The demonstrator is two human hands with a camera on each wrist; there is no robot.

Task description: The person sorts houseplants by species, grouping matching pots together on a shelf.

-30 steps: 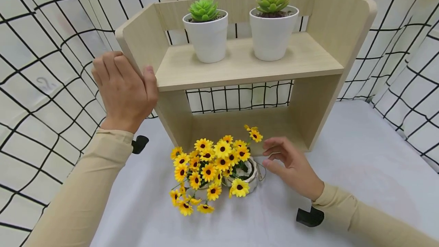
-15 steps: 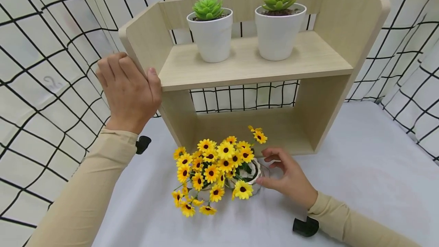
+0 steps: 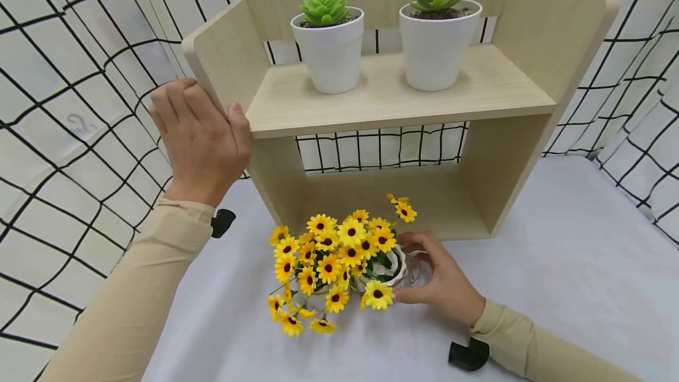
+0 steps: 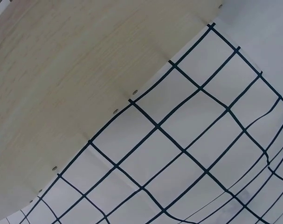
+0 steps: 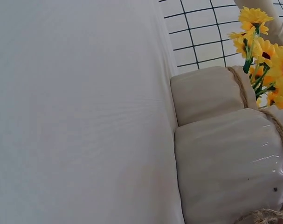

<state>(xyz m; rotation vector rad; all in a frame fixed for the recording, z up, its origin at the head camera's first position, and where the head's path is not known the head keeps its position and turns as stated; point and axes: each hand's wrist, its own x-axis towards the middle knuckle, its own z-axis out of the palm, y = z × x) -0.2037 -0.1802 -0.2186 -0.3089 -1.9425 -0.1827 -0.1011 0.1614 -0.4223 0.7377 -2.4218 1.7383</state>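
Observation:
My left hand (image 3: 204, 143) grips the front edge of the left side panel on a light wooden shelf (image 3: 403, 119), fingers outside and thumb toward the inside. In front of the shelf, two glossy off-white pots stand side by side, full of yellow artificial sunflowers (image 3: 329, 267). My right hand (image 3: 448, 285) is curled round the right-hand flowerpot (image 5: 230, 163), its thumb at the front and fingers behind the rim. Twine circles each pot's neck in the right wrist view. The other flowerpot (image 5: 206, 95) is mostly under blooms in the head view.
On the upper board sit a bright green succulent in a white pot (image 3: 331, 58) and a second succulent in a white pot (image 3: 435, 52). Black wire grid (image 4: 183, 149) with white sheeting surrounds the white-covered table (image 3: 573, 264). The lower shelf bay lies just behind the flowers.
My right hand has moved left and closed round the right-hand flowerpot. My left hand stays on the shelf panel. The head view has shifted slightly.

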